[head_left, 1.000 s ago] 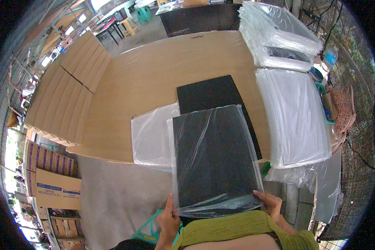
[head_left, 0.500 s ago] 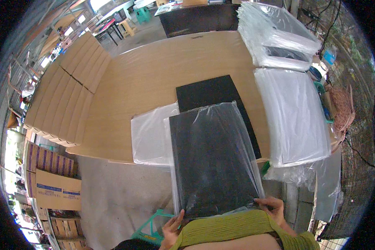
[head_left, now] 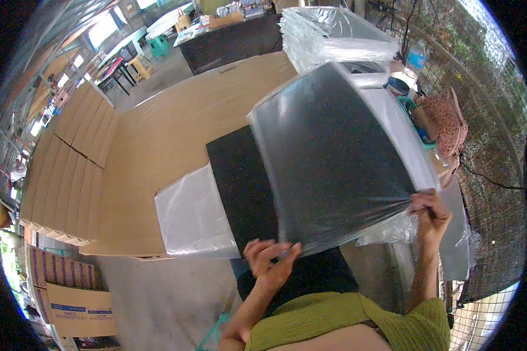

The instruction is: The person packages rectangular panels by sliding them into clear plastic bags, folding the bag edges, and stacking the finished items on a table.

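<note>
A black board in a clear plastic sleeve is held out to the right, tilted, over the pile of white plastic-wrapped sheets. My right hand grips its near right corner, where the plastic is drawn into creases. At the near left corner my left hand is closed on the sleeve's edge with curled fingers. A bare black board lies on the table, partly hidden beneath the sleeved one. To its left rests a flat clear plastic sleeve.
Brown cardboard pieces stand in a row along the left of the brown table. At the far right rises a stack of plastic-wrapped sheets. A green basket and a patterned bag sit beyond the right edge.
Both hands have carried the sleeved black board from near my lap, forward and to the right. More of the bare black board now shows. The view has shifted toward the right.
</note>
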`<act>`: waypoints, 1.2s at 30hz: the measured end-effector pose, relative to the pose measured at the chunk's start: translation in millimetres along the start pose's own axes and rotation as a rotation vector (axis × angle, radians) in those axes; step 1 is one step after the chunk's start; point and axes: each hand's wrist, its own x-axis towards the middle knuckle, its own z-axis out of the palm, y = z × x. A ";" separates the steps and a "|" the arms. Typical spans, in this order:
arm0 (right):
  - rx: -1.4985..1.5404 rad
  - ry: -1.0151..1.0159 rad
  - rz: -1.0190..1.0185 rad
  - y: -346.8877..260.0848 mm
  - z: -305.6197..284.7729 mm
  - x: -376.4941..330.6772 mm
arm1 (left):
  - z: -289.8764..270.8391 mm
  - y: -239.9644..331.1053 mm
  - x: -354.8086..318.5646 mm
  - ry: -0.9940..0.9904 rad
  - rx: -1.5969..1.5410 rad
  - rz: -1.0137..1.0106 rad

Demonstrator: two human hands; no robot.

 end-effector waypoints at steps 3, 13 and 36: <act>-0.050 0.181 0.003 36.5 -59.6 6.7 | 59.1 14.1 46.5 -0.007 -0.221 0.216; -0.006 0.326 0.225 153.8 -131.2 0.7 | 150.0 54.8 38.4 -0.241 -0.418 0.305; -0.289 0.706 0.273 164.9 -103.1 1.3 | 157.5 75.1 22.5 -0.269 -0.624 0.132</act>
